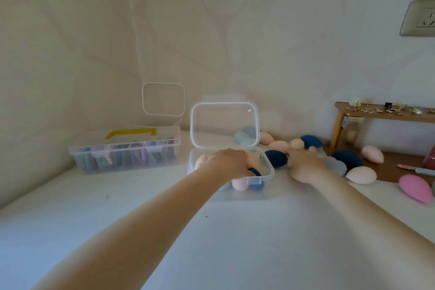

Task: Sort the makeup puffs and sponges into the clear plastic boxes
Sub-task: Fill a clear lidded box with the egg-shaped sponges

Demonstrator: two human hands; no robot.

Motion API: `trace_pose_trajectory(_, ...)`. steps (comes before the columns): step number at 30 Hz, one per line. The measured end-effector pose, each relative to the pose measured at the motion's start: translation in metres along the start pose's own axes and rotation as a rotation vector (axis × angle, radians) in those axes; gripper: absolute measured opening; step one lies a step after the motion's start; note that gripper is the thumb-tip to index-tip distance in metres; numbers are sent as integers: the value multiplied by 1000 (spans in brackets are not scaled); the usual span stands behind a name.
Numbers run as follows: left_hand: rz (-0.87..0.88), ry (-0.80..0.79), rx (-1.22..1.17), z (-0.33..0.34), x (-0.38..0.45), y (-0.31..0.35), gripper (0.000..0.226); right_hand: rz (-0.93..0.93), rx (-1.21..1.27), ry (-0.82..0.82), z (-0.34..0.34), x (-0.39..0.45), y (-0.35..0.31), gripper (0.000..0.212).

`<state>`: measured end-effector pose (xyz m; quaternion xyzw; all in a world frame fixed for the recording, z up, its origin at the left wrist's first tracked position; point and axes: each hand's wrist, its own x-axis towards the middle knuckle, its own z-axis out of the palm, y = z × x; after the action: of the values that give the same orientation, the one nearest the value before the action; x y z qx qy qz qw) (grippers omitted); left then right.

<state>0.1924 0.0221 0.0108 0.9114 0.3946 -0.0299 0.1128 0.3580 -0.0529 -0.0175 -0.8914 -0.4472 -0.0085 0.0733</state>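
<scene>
I am working in a home, most likely a bedroom or dressing corner. Evidence: pale patterned wallpaper [211, 30], a wall socket [421, 17], a small wooden shelf [386, 116] littered with hair clips and trinkets [400, 110], and a white table [235, 231] bearing a divided storage box [127, 152] of hair ties.

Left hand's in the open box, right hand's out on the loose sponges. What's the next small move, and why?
Probably close the right hand on the dark blue egg-shaped sponge beside it and carry it to the small clear plastic box. The lid stands open, the left hand is already inside, and many sponges lie loose to the right.
</scene>
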Motion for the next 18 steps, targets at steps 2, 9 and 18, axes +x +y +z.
trace_pose_trajectory(2,10,19,5,1,0,0,31,19,39,100,4,2,2,38)
trace_pose_trajectory(9,-13,-18,-28,1,2,1,37,-35,395,345,-36,-13,-4,17)
trace_pose_trajectory(18,8,20,-43,-14,-25,0,30,-66,1138,-591,-74,-48,-76,23)
